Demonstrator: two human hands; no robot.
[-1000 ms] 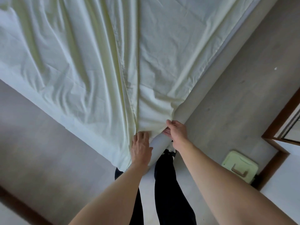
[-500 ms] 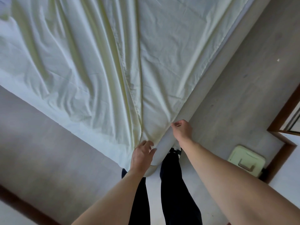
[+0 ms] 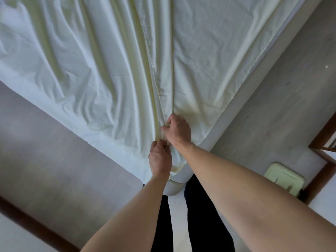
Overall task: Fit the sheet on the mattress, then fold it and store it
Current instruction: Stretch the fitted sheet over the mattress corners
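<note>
Corner work: both grips pinching bunched sheet [image 3: 109, 70] over the mattress [image 3: 177, 186] corner, right hand [image 3: 179, 130] just beyond left hand [image 3: 160, 159]; judgement—pull slack toward the body, then down over the corner, keeping tension even.

One sheet [image 3: 91, 70]; one mattress [image 3: 236, 110]; two hands, left [image 3: 160, 159] and right [image 3: 179, 130]; one pale green box [image 3: 283, 179].

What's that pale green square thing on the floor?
Start at the mattress corner by the hands. Look right across the grey floor to the brown door frame. The green box lies flat there, with a small handle on top.
</note>
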